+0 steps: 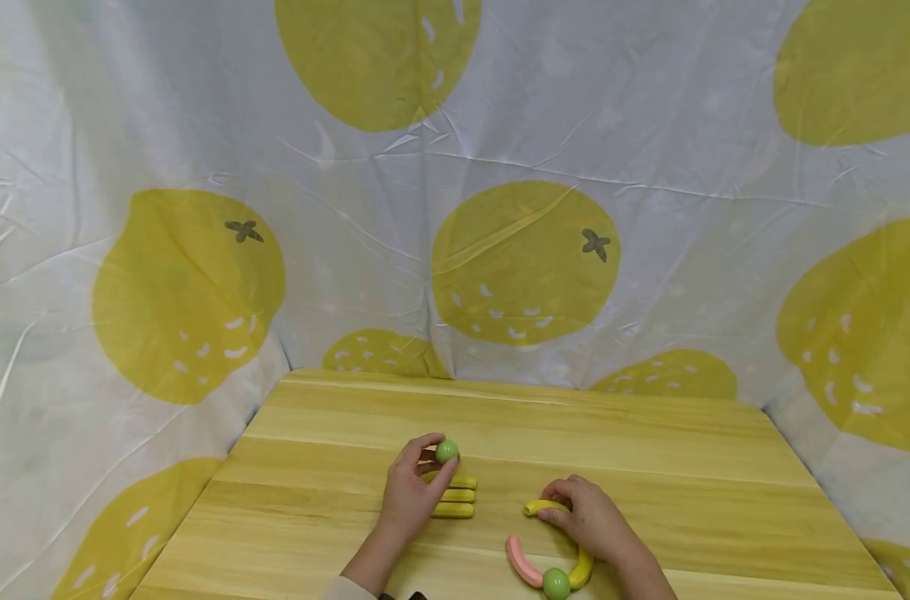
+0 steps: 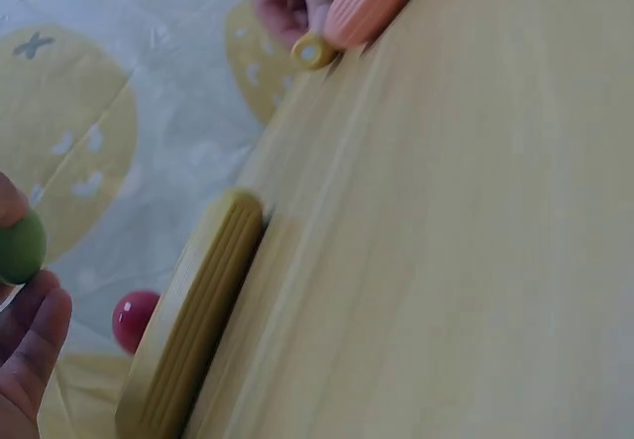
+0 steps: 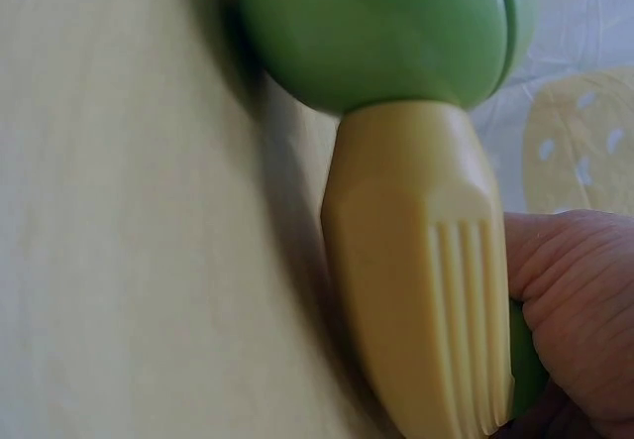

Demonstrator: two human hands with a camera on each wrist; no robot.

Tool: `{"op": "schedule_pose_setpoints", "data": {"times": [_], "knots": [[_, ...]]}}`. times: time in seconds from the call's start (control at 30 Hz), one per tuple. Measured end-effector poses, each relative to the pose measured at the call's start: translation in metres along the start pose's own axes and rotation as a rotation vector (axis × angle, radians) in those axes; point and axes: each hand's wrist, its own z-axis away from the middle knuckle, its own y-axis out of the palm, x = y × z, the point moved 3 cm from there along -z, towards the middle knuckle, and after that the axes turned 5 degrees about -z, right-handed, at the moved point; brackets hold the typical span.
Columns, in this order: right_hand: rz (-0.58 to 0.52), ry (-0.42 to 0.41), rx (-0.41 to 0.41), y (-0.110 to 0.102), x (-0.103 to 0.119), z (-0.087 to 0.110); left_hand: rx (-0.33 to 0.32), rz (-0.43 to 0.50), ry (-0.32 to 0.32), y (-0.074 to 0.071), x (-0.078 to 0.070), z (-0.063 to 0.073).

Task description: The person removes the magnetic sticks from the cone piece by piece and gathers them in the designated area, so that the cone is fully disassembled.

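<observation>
My left hand (image 1: 413, 492) pinches a green ball (image 1: 447, 451) between thumb and fingertips, above three straight yellow rods (image 1: 455, 497) lying side by side on the table. With thumb and fingers, my right hand (image 1: 593, 521) holds a curved yellow rod (image 1: 545, 507), its free end pointing left. Nearer to me, a pink curved rod (image 1: 522, 563) and another yellow curved rod (image 1: 581, 570) meet at a green ball (image 1: 556, 584), forming an open ring with the held rod. In the right wrist view, part of another green ball (image 3: 527, 360) shows by the right hand (image 3: 584, 310).
A red ball (image 2: 135, 321) shows behind a yellow rod (image 2: 193, 320) in the left wrist view; in the head view it is hidden. The wooden table (image 1: 650, 442) ends at a lemon-patterned cloth (image 1: 687, 250) at the back and sides.
</observation>
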Motion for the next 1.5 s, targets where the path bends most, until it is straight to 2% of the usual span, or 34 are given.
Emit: {"op": "schedule_pose_setpoints", "data": {"times": [0.27, 0.53, 0.73, 0.9, 1.2, 1.5], "knots": [[-0.004, 0.013, 0.003, 0.001, -0.001, -0.001, -0.101, -0.111, -0.034, -0.021, 0.018, -0.008], [0.004, 0.013, -0.002, 0.001, -0.001, -0.001, -0.041, -0.163, -0.291, -0.023, 0.034, -0.009], [-0.008, 0.014, -0.005, 0.001, 0.000, -0.001, -0.022, -0.178, -0.373, -0.022, 0.042, -0.010], [-0.011, 0.019, -0.004, 0.001, 0.000, -0.001, 0.006, -0.211, -0.395, -0.020, 0.047, -0.011], [-0.019, 0.023, -0.006, 0.001, 0.000, -0.001, 0.025, -0.284, -0.380, -0.018, 0.046, -0.011], [-0.016, 0.018, -0.013, 0.002, -0.001, -0.001, 0.037, -0.299, -0.394, -0.017, 0.048, -0.009]]}}
